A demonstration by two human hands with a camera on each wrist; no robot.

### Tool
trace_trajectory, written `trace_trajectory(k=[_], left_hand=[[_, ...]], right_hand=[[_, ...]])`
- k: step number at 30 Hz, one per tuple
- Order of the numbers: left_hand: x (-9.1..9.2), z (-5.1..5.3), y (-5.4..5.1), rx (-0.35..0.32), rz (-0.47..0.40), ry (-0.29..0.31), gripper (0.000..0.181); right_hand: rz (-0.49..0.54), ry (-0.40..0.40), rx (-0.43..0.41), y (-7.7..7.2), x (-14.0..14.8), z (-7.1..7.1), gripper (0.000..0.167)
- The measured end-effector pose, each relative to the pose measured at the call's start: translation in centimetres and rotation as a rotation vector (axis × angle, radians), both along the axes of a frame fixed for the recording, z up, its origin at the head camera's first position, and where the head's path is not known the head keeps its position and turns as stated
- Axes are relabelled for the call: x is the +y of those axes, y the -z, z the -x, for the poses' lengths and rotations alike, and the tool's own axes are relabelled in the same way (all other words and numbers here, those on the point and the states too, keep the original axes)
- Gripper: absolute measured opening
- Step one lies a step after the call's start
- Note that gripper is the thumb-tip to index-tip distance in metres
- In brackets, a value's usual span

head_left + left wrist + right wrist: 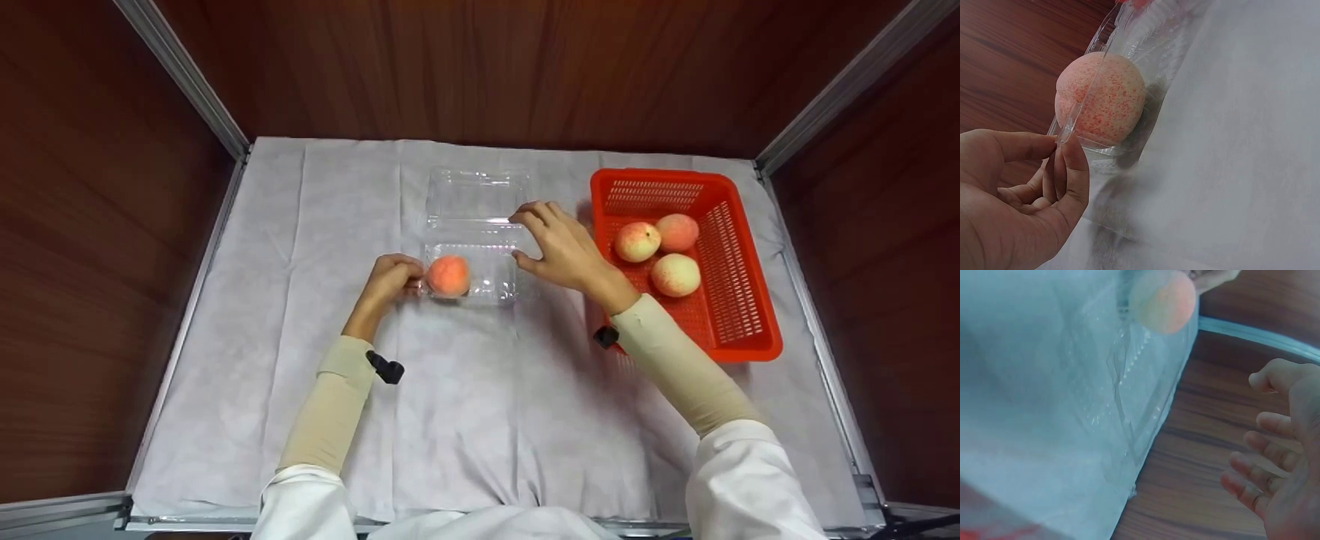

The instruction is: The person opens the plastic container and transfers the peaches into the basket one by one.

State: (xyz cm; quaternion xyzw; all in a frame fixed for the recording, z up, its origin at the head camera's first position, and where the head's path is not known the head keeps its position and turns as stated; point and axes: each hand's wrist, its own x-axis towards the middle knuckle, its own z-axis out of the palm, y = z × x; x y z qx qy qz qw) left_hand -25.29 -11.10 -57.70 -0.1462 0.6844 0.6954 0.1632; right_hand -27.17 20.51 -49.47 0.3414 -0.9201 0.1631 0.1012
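Observation:
A clear plastic clamshell container (491,276) lies with its lid (480,196) folded back behind it. One peach (448,275) sits in the left end of its base. My left hand (392,279) pinches the container's left rim between thumb and fingers; the left wrist view shows this pinch on the clear edge (1068,125) beside the peach (1100,98). Above the container's right side, my right hand (564,250) hovers with spread, slightly bent fingers and holds nothing. In the right wrist view that hand (1280,450) is likewise without anything in its grasp.
A red plastic basket (750,300) stands on the right, holding a yellowish-red peach (637,242), a pink peach (678,232) and a pale peach (676,275). Light grey cloth (450,420) covers the table. Brown wood-grain panels (480,75) enclose the back and sides.

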Motion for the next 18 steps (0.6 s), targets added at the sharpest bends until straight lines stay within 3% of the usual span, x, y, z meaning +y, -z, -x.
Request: trace_trajectory(k=[18], left_hand=[[-0.1,0.0,0.0,0.001,0.001,0.009,0.027]], right_hand=[[0.001,-0.043,-0.032,1.1,-2.6,-0.2,0.047]])
